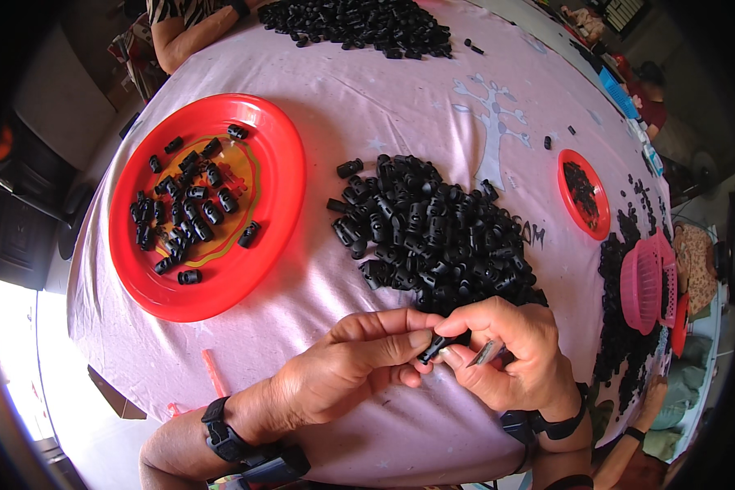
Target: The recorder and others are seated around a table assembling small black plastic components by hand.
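Note:
A small black plastic cord lock [434,348] is pinched between my two hands at the near side of the table. My left hand [331,367] grips its left end with thumb and fingertips. My right hand [518,347] is closed at its other end, and a thin metal blade [487,353] sticks out between thumb and fingers; its lower part is hidden in the hand. Just beyond my fingers lies a large heap of black cord locks [437,229]. Farther left, a big red plate [273,237] carries several loose cord locks [196,193].
Pink patterned cloth [335,106] covers the table. Another black heap [359,24] lies at the far side beside a person's arm [192,37]. To the right are a small red plate [565,159], a pink basket [641,286], scattered black pieces and another person's hand [652,404].

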{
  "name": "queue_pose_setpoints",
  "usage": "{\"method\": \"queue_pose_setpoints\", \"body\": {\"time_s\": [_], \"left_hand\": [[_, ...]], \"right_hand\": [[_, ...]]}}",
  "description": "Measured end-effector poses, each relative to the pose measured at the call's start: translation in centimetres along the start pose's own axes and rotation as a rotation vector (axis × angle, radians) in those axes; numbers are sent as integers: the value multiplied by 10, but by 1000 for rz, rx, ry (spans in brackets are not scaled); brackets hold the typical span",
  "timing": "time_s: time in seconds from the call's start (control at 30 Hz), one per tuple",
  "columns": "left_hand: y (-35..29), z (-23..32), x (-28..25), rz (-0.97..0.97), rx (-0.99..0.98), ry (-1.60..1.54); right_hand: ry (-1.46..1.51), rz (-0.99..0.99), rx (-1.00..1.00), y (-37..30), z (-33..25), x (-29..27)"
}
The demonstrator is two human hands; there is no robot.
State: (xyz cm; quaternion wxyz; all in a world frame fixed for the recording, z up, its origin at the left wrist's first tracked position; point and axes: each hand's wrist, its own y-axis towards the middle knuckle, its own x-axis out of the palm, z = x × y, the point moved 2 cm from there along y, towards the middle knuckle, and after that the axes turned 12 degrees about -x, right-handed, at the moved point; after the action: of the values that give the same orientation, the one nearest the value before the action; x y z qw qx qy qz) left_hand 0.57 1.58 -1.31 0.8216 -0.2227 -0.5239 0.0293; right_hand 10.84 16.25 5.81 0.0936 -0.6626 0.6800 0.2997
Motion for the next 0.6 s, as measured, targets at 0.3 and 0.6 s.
{"method": "queue_pose_setpoints", "body": {"time_s": [0.3,0.6], "left_hand": [[-8,9,14,114,137,325],[-5,12,7,60,135,331]], "right_hand": [[-120,-51,9,0,0,-2],[-60,214,-10,-3,4,4]]}}
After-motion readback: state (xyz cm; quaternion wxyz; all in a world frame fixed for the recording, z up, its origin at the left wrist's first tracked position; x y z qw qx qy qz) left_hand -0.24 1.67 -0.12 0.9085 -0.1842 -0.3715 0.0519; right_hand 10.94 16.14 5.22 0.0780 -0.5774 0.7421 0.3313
